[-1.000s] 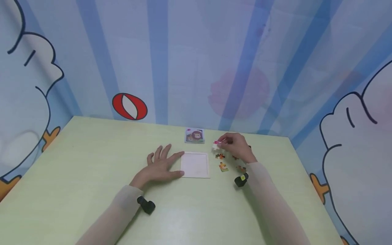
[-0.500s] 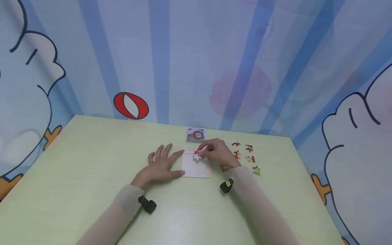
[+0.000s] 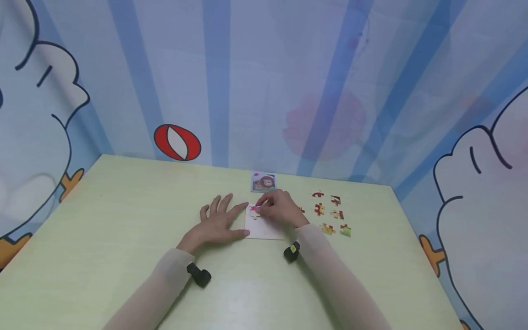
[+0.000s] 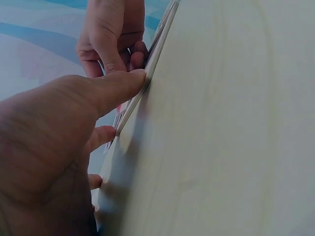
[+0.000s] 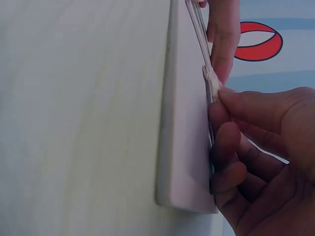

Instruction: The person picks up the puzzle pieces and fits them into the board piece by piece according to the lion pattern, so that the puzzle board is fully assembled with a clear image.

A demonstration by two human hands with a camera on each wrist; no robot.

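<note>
A square white puzzle frame (image 3: 266,231) lies flat on the table. My left hand (image 3: 214,228) rests on the table at its left side, fingers spread, with thumb and forefinger touching the frame's left edge. In the left wrist view the left thumb (image 4: 118,88) presses that edge. My right hand (image 3: 281,208) pinches a pink and white puzzle piece (image 3: 254,212) over the frame's upper left corner. From the right wrist view, the puzzle piece (image 5: 212,83) sits between thumb and forefinger, close over the frame's floor (image 5: 189,132).
Behind the frame lies a small picture card (image 3: 263,182) with a lion on it. Several loose puzzle pieces (image 3: 319,209) are spread in rows to the right, some partly hidden by the right hand. A patterned curtain (image 3: 264,82) hangs along the table's far edge.
My right hand has carried the puzzle piece leftward from the loose pieces to the frame's upper left corner. The left hand has stayed at the frame's left edge.
</note>
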